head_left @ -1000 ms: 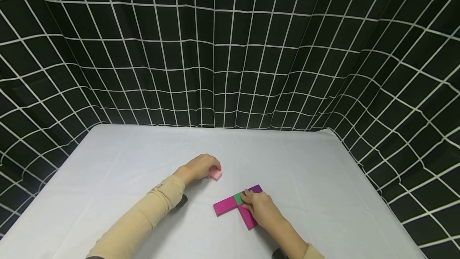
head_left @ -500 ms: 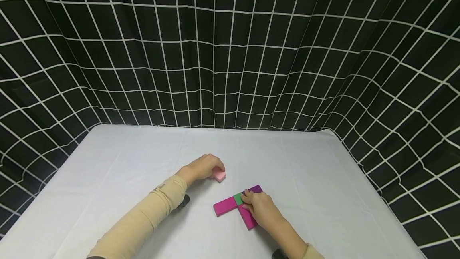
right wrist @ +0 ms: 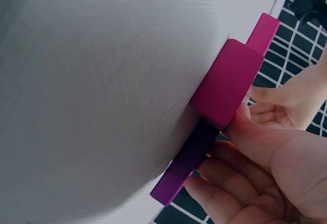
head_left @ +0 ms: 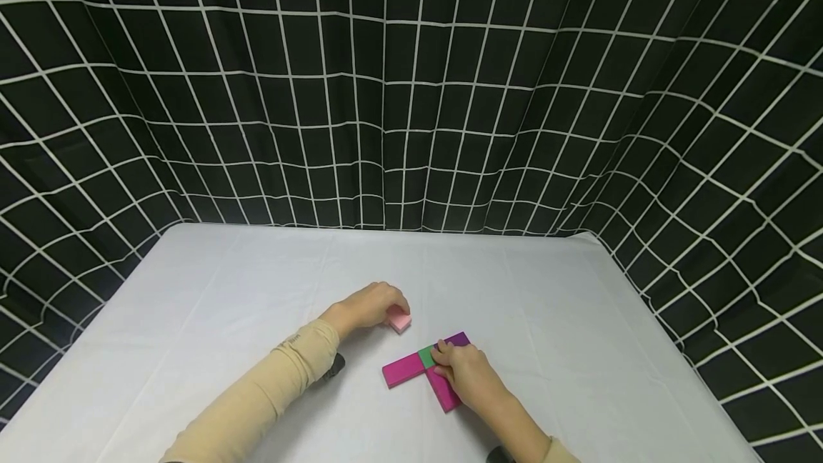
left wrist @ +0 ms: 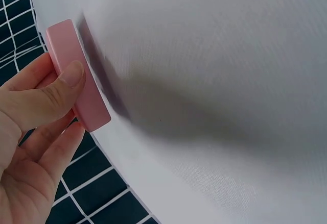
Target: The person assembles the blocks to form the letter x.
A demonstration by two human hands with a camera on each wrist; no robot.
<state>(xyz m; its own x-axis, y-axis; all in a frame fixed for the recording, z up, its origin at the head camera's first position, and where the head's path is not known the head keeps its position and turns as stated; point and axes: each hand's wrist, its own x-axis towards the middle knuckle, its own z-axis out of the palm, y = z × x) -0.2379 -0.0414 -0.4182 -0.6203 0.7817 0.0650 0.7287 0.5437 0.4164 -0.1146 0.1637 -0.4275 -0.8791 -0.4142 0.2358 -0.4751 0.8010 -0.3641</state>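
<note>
My left hand [head_left: 373, 304] pinches a pink block [head_left: 399, 320] by its sides. In the left wrist view the thumb lies across the pink block [left wrist: 94, 106], which stands apart from its shadow. My right hand [head_left: 472, 375] grips a flat arrangement of touching blocks. Its fingers reach over the far edge of a purple block [head_left: 459, 339], partly covering it; the thumb is against a magenta block [head_left: 444, 389] pointing toward me. A green block [head_left: 426, 356] sits between the purple block and another magenta block [head_left: 402, 370] on the left.
White cloth covers the table [head_left: 257, 263]. Black curtains [head_left: 386, 91] with a white grid rise along its back and sides. Dark devices are strapped at both wrists, such as the left wrist device [head_left: 333, 366].
My left hand has moved right and a little nearer to me with the pink block, closer to the joined blocks. The right hand has stayed in place.
</note>
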